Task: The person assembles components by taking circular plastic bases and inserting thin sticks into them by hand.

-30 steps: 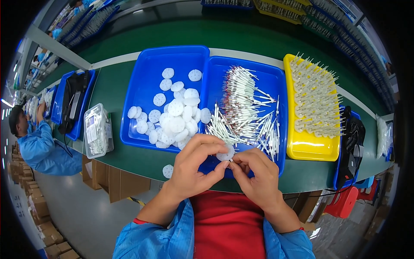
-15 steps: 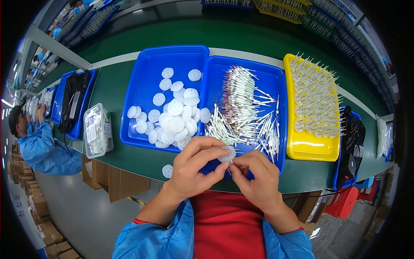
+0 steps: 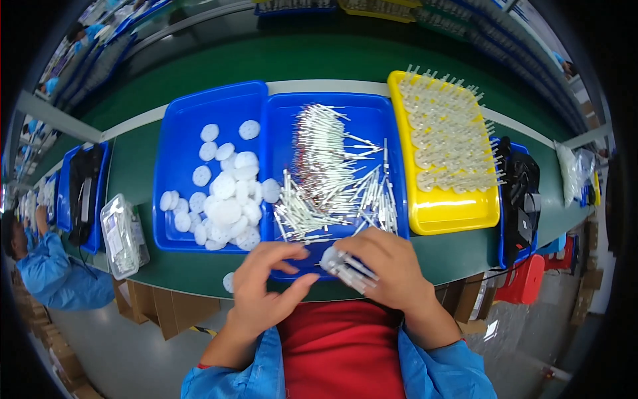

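Observation:
My right hand point(image 3: 392, 269) grips a white round disc point(image 3: 329, 257) with several thin white rods point(image 3: 355, 274) sticking out of it, slightly blurred. Apart from it to the left, my left hand point(image 3: 269, 282) is open, thumb and fingers spread with nothing in them. Both hands are over the near edge of the middle blue tray point(image 3: 282, 133), which holds a large heap of thin white rods point(image 3: 322, 159), some with dark red ends. White discs point(image 3: 224, 211) lie piled in the left blue tray point(image 3: 183, 123). One loose disc point(image 3: 228, 282) is on the table beside my left hand.
A yellow tray point(image 3: 455, 218) on the right carries rows of discs with upright rods. To the left stands a clear plastic box point(image 3: 121, 236). Black items point(image 3: 522, 193) fill a tray at far right. A person in blue point(image 3: 63, 269) sits far left; a red stool point(image 3: 522, 282) is below.
My left hand has come off the disc and opened. My right hand has turned, keeping the disc, and its rods now show. The view has shifted, so the trays appear farther left.

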{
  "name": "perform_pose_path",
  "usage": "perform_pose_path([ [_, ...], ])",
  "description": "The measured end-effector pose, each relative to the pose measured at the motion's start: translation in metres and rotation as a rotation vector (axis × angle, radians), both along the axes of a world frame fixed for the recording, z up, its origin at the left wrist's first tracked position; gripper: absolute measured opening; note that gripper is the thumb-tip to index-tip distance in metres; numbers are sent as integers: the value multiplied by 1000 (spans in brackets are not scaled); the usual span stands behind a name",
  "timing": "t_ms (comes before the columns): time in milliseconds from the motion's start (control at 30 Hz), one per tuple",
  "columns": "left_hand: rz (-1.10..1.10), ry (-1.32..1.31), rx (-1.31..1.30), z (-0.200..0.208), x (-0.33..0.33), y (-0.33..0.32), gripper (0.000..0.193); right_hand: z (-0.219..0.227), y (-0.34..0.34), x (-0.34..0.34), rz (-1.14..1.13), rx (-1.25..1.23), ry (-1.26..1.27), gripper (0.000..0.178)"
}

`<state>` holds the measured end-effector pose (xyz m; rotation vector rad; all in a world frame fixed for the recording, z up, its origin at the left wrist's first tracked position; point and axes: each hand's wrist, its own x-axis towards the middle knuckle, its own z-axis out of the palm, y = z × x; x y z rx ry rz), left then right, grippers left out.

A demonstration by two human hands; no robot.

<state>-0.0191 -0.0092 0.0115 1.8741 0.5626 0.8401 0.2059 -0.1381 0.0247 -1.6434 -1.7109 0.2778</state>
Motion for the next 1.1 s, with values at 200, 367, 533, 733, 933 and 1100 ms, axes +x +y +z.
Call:
perform_pose_path([
  [200, 202, 340, 321, 2, -85, 13, 52, 12, -65, 87, -722, -79, 140, 47],
  [367, 192, 579, 289, -17, -127, 21, 55, 5, -127, 153, -950, -227, -14, 54],
  [533, 171, 442, 171, -5, -119, 23, 37, 5, -108, 144, -1049, 162, 68, 52],
  [733, 105, 162, 116, 0, -61, 17, 26, 15, -29, 42, -239, -61, 201, 20],
  [933, 98, 78, -53, -9, -22, 10, 35, -13, 23, -15, 8, -119, -86, 21],
  [1100, 106, 18, -201, -15, -16, 11, 43, -20, 27, -21, -39, -174, -174, 14],
])
